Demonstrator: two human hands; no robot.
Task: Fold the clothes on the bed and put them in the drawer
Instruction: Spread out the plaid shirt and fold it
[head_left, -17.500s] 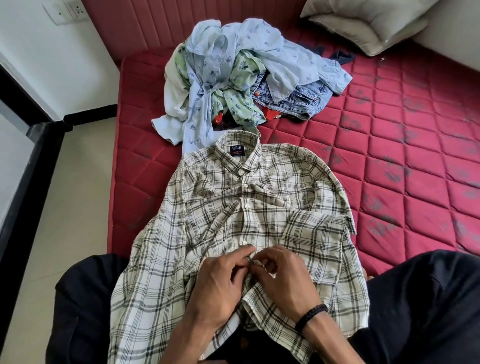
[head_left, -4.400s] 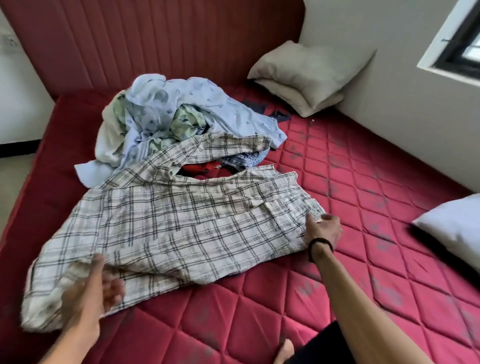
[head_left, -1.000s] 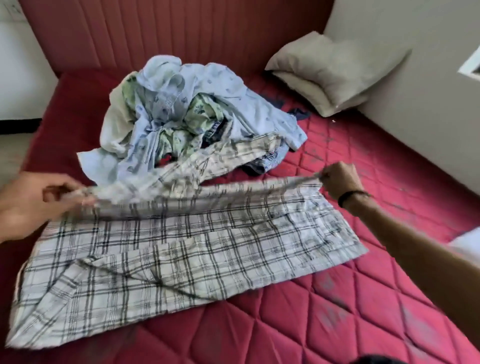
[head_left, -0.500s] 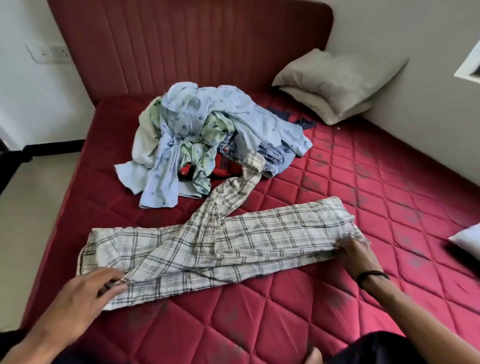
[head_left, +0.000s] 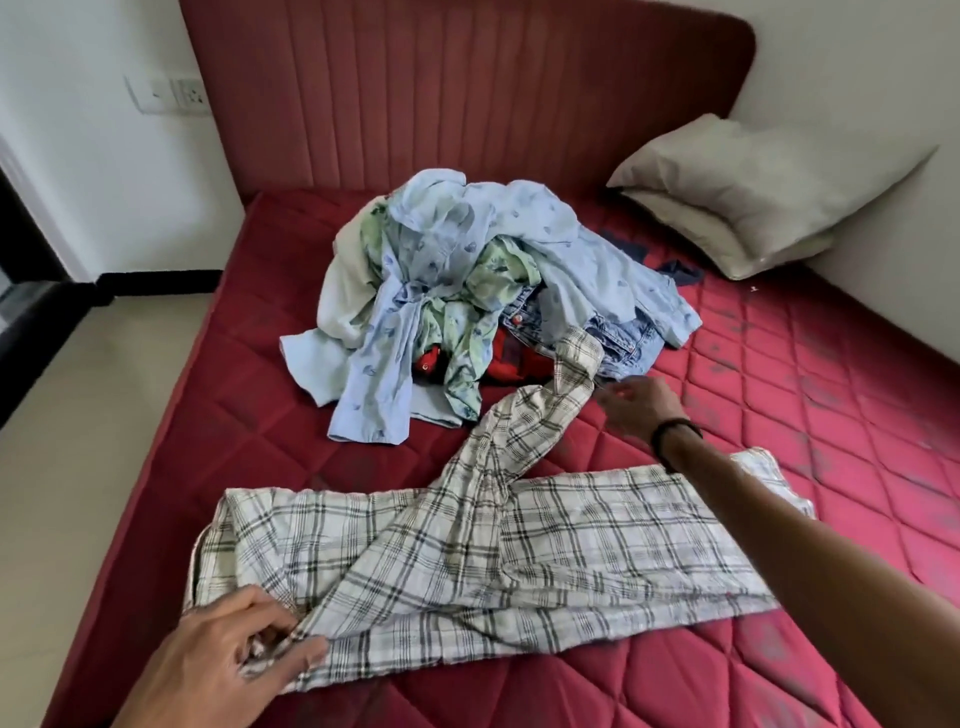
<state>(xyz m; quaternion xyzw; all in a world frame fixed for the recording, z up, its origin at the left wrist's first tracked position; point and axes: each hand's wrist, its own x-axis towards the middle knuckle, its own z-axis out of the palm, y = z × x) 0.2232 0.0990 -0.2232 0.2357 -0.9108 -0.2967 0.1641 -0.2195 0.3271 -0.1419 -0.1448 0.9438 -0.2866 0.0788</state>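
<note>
Lying across the near part of the bed, the checked shirt is folded into a long band, with one sleeve pointing away toward the pile of clothes. The left hand pinches the near left corner, probably to keep the band from sliding. The right hand reaches beside the sleeve's cuff with loose fingers, holding nothing, likely to bring it back over the band.

no readable text, labels, brands or numbers anywhere
</note>
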